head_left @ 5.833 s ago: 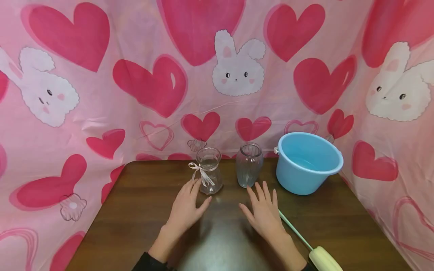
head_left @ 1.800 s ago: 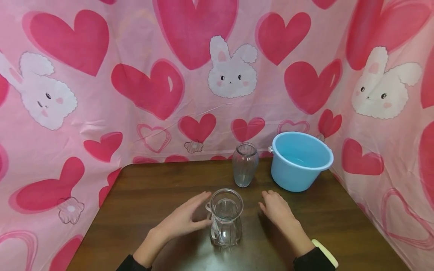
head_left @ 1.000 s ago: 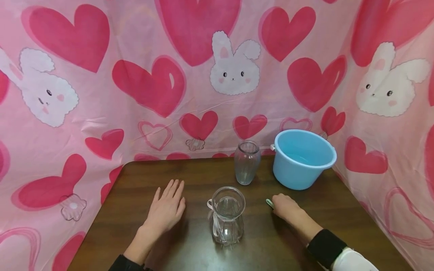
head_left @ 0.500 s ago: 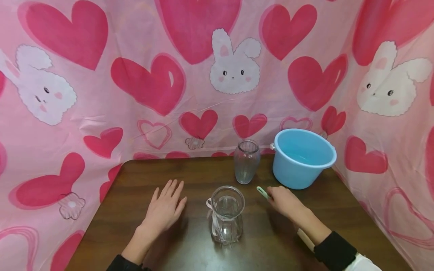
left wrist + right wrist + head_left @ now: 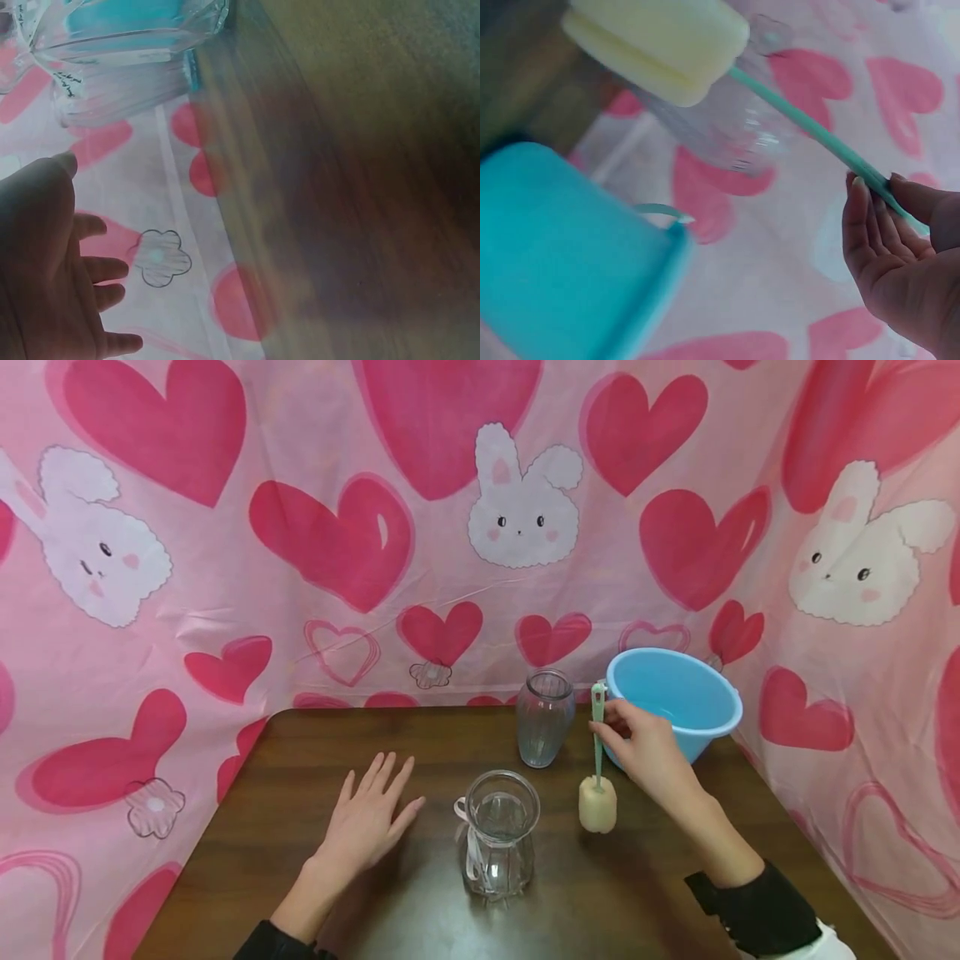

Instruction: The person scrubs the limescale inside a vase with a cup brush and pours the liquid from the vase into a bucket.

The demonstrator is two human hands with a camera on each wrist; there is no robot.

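Right hand [image 5: 647,750] pinches the sponge brush [image 5: 597,793] upright between ribboned vase [image 5: 497,846] and blue bucket [image 5: 678,702]; left hand [image 5: 369,818] lies flat.

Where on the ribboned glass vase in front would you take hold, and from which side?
Take the ribboned vase by its narrow neck just under the flared rim, probably from the left. The left hand lies flat on the table beside it with a free path. The right hand holds the sponge brush upright on the vase's other side. The rim should stop a slip.
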